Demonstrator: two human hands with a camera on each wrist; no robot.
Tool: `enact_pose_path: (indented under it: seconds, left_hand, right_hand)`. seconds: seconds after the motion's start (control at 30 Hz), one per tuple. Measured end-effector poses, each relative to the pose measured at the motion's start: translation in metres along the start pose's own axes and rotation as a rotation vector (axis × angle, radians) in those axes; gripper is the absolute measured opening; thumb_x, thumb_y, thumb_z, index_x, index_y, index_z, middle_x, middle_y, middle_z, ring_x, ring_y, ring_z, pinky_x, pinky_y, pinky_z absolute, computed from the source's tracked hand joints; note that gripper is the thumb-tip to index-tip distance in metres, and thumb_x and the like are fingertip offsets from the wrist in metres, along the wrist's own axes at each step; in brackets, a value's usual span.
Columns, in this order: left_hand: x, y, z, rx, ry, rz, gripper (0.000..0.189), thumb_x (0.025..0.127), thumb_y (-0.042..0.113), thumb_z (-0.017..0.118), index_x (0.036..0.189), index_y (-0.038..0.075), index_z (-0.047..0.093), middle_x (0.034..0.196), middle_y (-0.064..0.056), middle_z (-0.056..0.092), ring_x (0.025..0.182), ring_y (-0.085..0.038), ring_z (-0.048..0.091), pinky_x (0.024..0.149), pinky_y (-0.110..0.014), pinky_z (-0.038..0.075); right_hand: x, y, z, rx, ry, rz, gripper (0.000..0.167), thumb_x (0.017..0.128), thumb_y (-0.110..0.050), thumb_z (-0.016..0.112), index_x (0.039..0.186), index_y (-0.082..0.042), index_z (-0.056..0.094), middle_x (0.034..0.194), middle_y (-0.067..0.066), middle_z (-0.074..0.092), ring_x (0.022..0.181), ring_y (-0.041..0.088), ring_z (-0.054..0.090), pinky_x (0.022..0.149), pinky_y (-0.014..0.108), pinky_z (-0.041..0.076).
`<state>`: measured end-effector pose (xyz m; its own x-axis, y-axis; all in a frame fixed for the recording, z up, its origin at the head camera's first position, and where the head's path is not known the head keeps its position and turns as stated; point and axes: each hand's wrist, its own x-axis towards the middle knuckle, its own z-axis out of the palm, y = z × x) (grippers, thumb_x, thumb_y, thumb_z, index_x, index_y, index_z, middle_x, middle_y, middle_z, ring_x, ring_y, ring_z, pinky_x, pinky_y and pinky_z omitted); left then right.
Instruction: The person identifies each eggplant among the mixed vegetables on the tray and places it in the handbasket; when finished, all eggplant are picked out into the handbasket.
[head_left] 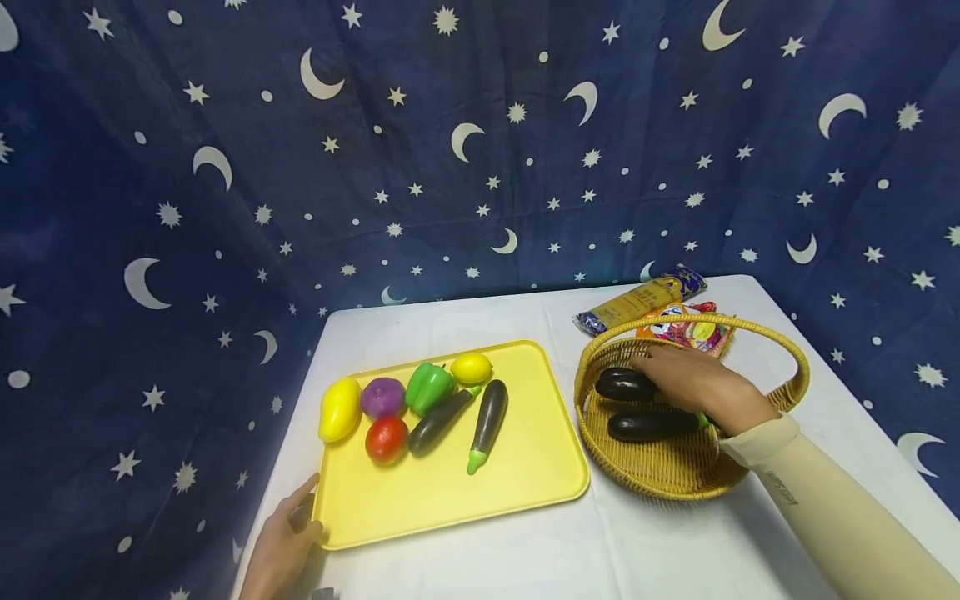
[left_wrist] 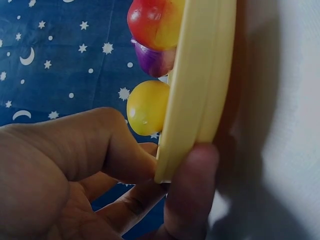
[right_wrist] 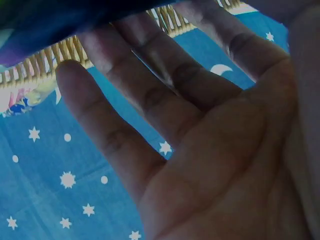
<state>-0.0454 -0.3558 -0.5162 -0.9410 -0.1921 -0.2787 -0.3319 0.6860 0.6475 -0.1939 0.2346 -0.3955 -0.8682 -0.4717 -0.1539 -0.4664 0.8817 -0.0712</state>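
Observation:
My left hand (head_left: pixel 285 533) pinches the near left corner of the yellow tray (head_left: pixel 450 496); the left wrist view shows fingers on both sides of its rim (left_wrist: pixel 200 95). My right hand (head_left: pixel 693 383) reaches into the wicker basket (head_left: pixel 675 487), over an upper eggplant (head_left: pixel 625 384). Its fingers (right_wrist: pixel 125 140) look spread and nearly straight in the right wrist view, the tips beside a dark surface; the thumb's contact is hidden. A lower eggplant (head_left: pixel 652 426) lies below that hand.
On the tray are a mango (head_left: pixel 341 410), a purple round vegetable (head_left: pixel 383 398), a tomato (head_left: pixel 387 440), a green bell pepper (head_left: pixel 431 388), a lemon (head_left: pixel 472 368) and two eggplants (head_left: pixel 489 423). Behind the basket lie a pasta packet (head_left: pixel 637 303) and a colourful bag (head_left: pixel 697 332).

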Motion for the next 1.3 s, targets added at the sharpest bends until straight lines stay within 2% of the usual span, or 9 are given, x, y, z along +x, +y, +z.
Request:
enact_pose_path:
  seconds: [0.1, 0.17, 0.4, 0.67, 0.8, 1.0, 1.23, 1.3]
  left_hand:
    - [-0.001, -0.001, 0.001, 0.0, 0.007, 0.005, 0.081, 0.088, 0.003, 0.063, 0.165, 0.005, 0.037, 0.155, -0.035, 0.051, 0.147, -0.055, 0.046, 0.119, -0.068, 0.037]
    - [-0.001, -0.001, 0.001, 0.003, 0.012, 0.006, 0.081, 0.088, 0.003, 0.064, 0.165, 0.006, 0.037, 0.155, -0.035, 0.052, 0.145, -0.053, 0.048, 0.117, -0.067, 0.039]
    - [0.0, -0.001, 0.001, 0.0, 0.012, 0.003, 0.082, 0.087, 0.003, 0.065, 0.164, 0.007, 0.038, 0.151, -0.032, 0.056, 0.136, -0.045, 0.055, 0.111, -0.058, 0.044]
    - [-0.001, -0.001, 0.0, -0.015, 0.017, 0.009, 0.081, 0.087, 0.002, 0.064, 0.164, 0.007, 0.038, 0.153, -0.033, 0.054, 0.139, -0.049, 0.054, 0.113, -0.062, 0.044]
    - [-0.001, -0.001, 0.0, -0.014, 0.014, 0.005, 0.082, 0.087, 0.002, 0.065, 0.165, 0.008, 0.038, 0.156, -0.034, 0.051, 0.138, -0.049, 0.055, 0.111, -0.059, 0.046]
    - [0.001, -0.002, 0.001, -0.011, 0.013, 0.004, 0.083, 0.086, 0.001, 0.066, 0.165, 0.008, 0.038, 0.153, -0.032, 0.055, 0.133, -0.043, 0.059, 0.105, -0.051, 0.048]
    - [0.0, -0.002, 0.0, 0.0, 0.006, -0.003, 0.084, 0.087, 0.003, 0.065, 0.165, 0.008, 0.037, 0.158, -0.034, 0.048, 0.141, -0.048, 0.052, 0.112, -0.06, 0.045]
    - [0.0, -0.002, 0.0, 0.005, 0.007, 0.001, 0.083, 0.087, 0.003, 0.065, 0.165, 0.008, 0.037, 0.16, -0.035, 0.046, 0.141, -0.048, 0.052, 0.111, -0.059, 0.045]
  right_hand:
    - [0.009, -0.001, 0.003, -0.017, -0.014, -0.027, 0.029, 0.084, -0.007, 0.084, 0.106, -0.018, 0.068, 0.097, 0.005, 0.069, 0.094, 0.029, 0.068, 0.081, 0.055, 0.059]
    - [0.014, -0.001, 0.005, -0.039, -0.018, -0.046, 0.029, 0.085, -0.009, 0.084, 0.11, -0.016, 0.07, 0.103, 0.009, 0.072, 0.101, 0.033, 0.071, 0.09, 0.058, 0.059]
    - [0.024, -0.002, 0.013, -0.08, -0.08, -0.038, 0.031, 0.094, -0.008, 0.074, 0.124, -0.009, 0.07, 0.124, 0.025, 0.071, 0.118, 0.046, 0.069, 0.102, 0.063, 0.055]
    - [0.025, -0.006, 0.016, -0.1, -0.097, -0.021, 0.03, 0.091, -0.007, 0.076, 0.12, -0.006, 0.068, 0.112, 0.022, 0.071, 0.11, 0.044, 0.07, 0.097, 0.062, 0.058]
    - [0.024, -0.009, 0.019, -0.118, -0.105, -0.018, 0.029, 0.091, -0.004, 0.074, 0.119, -0.001, 0.067, 0.115, 0.026, 0.072, 0.112, 0.047, 0.069, 0.099, 0.062, 0.057]
    - [0.023, -0.012, 0.023, -0.173, -0.115, -0.004, 0.031, 0.088, -0.004, 0.077, 0.117, 0.0, 0.067, 0.115, 0.026, 0.072, 0.112, 0.046, 0.068, 0.097, 0.06, 0.058]
    - [0.022, -0.011, 0.024, -0.191, -0.095, -0.017, 0.031, 0.086, -0.003, 0.078, 0.114, -0.001, 0.066, 0.114, 0.024, 0.072, 0.108, 0.045, 0.07, 0.095, 0.059, 0.059]
    - [0.021, -0.011, 0.024, -0.188, -0.092, -0.017, 0.031, 0.087, -0.003, 0.078, 0.114, -0.001, 0.065, 0.113, 0.024, 0.072, 0.108, 0.045, 0.07, 0.094, 0.059, 0.059]
